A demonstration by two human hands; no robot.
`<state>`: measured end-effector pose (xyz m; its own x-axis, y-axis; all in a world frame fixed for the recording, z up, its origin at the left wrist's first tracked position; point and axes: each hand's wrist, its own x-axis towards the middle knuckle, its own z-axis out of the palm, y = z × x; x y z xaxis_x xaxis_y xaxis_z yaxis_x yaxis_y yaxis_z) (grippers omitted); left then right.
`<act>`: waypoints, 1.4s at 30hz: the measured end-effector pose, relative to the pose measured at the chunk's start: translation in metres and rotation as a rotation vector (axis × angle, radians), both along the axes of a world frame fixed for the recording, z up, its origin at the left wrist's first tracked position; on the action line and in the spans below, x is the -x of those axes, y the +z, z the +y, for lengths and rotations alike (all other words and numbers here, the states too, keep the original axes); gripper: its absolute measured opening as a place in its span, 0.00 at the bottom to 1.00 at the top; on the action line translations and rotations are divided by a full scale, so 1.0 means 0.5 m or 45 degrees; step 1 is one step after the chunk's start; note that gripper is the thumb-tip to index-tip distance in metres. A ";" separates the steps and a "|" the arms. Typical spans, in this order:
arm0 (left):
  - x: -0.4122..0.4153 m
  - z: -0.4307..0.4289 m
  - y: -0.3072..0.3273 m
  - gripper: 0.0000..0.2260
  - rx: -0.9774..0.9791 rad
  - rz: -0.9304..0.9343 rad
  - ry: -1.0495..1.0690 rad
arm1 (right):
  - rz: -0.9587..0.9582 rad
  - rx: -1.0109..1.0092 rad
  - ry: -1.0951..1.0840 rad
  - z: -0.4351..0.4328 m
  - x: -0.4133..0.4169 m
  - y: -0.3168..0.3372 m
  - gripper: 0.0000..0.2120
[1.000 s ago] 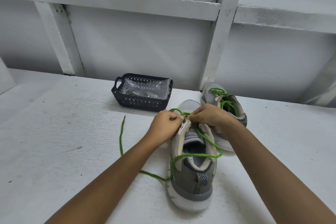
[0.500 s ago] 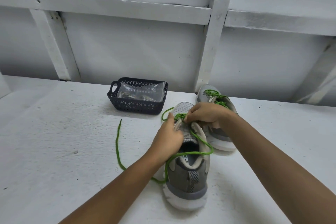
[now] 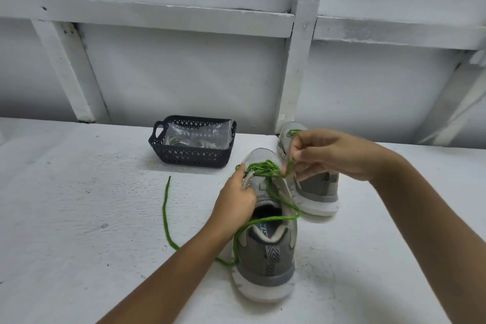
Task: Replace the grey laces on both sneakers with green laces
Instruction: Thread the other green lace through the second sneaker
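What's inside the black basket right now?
The black basket holds a clear plastic bag with pale coiled items showing through it. Glare keeps me from telling what they are, and the bag covers the basket's floor.

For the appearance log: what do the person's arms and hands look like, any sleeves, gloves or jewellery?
Left hand and right hand are bare: no gloves, watch, bracelet or visible ring. Left forearm and right forearm are uncovered to the frame edge, no sleeve showing.

Black lattice basket point(image 3: 184, 158) holding clear plastic bag point(image 3: 196, 134); white table point(image 3: 79, 218).
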<state>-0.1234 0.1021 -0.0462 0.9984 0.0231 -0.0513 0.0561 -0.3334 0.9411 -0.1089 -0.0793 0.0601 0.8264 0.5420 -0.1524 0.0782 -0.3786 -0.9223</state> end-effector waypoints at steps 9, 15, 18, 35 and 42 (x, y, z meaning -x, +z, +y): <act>-0.005 0.003 -0.008 0.27 0.094 0.019 0.001 | -0.028 0.331 -0.014 -0.018 -0.020 0.019 0.09; 0.002 0.006 -0.005 0.26 0.199 -0.019 0.030 | -0.820 1.301 -0.127 0.049 -0.076 -0.020 0.13; 0.003 0.008 -0.004 0.25 0.243 -0.042 0.024 | -0.935 1.707 0.000 0.079 -0.095 -0.060 0.04; 0.019 0.017 0.006 0.25 0.350 -0.069 0.030 | -1.166 1.759 -0.185 0.086 -0.221 -0.104 0.08; 0.023 0.013 0.008 0.25 0.337 -0.109 -0.012 | -1.191 1.462 -0.407 0.089 -0.252 -0.086 0.11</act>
<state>-0.1348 0.1084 -0.0423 0.9995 0.0111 0.0303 -0.0293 -0.0756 0.9967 0.0169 -0.0350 0.0172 0.9187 0.2824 0.2759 0.2292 -0.9505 0.2099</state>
